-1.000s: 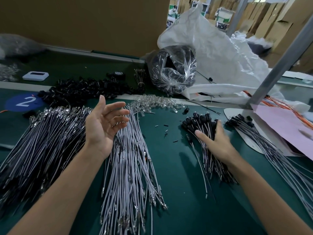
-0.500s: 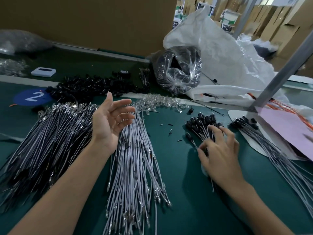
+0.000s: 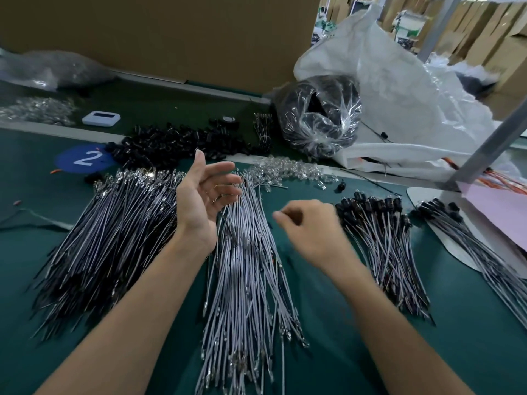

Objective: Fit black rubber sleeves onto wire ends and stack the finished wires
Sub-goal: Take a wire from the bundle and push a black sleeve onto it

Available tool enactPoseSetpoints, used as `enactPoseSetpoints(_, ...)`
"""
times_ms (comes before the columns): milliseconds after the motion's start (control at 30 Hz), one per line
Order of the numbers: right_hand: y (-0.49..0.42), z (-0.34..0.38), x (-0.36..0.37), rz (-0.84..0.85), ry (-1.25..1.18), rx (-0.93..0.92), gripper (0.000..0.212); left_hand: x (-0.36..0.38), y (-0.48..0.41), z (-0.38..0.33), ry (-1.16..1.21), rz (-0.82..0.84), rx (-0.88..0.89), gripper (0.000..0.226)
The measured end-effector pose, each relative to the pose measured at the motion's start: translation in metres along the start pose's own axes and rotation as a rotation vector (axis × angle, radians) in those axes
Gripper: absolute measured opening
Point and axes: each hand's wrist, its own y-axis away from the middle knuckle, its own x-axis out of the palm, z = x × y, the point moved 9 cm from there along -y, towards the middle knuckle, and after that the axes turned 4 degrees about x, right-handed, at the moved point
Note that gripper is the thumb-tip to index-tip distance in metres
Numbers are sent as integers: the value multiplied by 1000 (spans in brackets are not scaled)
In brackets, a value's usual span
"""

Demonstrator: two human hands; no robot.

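Where a blue round sticker (image 3: pixel 84 159) reading "2" lies on the green table (image 3: pixel 328 323), loose black sleeves (image 3: pixel 176 143) are heaped just beside it, and a knotted clear bag (image 3: pixel 319 115) farther right holds black parts. The left hand (image 3: pixel 202 201) hovers spread, palm up, over bare grey wires (image 3: pixel 245 266). The right hand (image 3: pixel 310 232) is curled and blurred, so I cannot tell whether it pinches anything, near the sleeved wires (image 3: pixel 382 240).

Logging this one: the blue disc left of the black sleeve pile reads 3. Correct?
Not quite. In the head view the blue disc reads 2, not 3. It does lie left of the black sleeve pile.
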Motion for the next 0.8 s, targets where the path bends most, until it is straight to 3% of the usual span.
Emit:
enactPoseSetpoints(100,-15,15,36,80,105,86,40,-1,0,-2,-6,-16,17,51)
enactPoseSetpoints(233,-28,5,50,104,-26,195,28,-4,0,-2,1,-32,19,51)
enactPoseSetpoints(367,-24,-9,37,54,-388,242,16,-5,0,-3,-15,-38,36,48)
enactPoseSetpoints(533,-22,3,3,86,-974,154,12,-13,0,-12,-219,-121,150,34)
enactPoseSetpoints(667,-8,25,-50,132,-1552,-24,12,-23,-1,-6,-208,-206,126,22)
enactPoseSetpoints(733,0,32,-84,139,-1713,-144,10,-28,-2,-3,-144,-250,92,18)
enactPoseSetpoints(800,7,40,-113,265,-1857,-274,11,-29,-3,-5,-151,-259,83,15)
